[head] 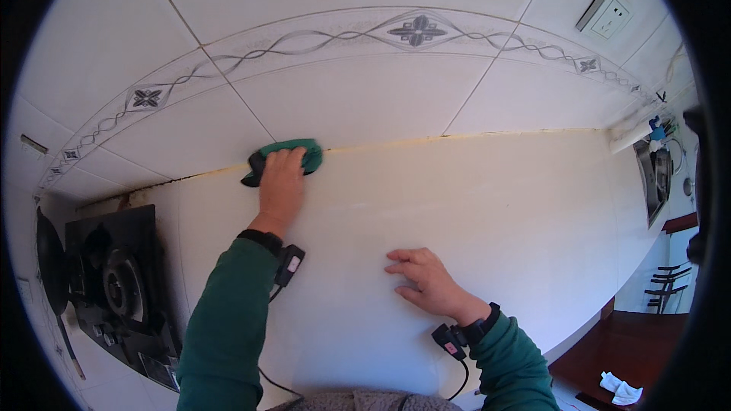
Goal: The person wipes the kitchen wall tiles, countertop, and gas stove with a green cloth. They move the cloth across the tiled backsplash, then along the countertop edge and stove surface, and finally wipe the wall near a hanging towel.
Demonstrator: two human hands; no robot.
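A dark green cloth (313, 155) is bunched under my left hand (282, 185). That hand presses it against the seam where the white countertop (457, 205) meets the tiled wall (365, 97). Part of the cloth is hidden beneath the fingers. My right hand (425, 279) is over the counter nearer to me, fingers apart and nothing in them; whether it touches the surface I cannot tell. Both wrists wear black straps with small cabled devices.
At the left are a black gas stove (123, 285) and a frying pan (51, 262). A metal sink (654, 177) is at the far right, below a wall socket (611, 17). White cloths (621, 388) lie on a dark red wooden surface (628, 342) at lower right.
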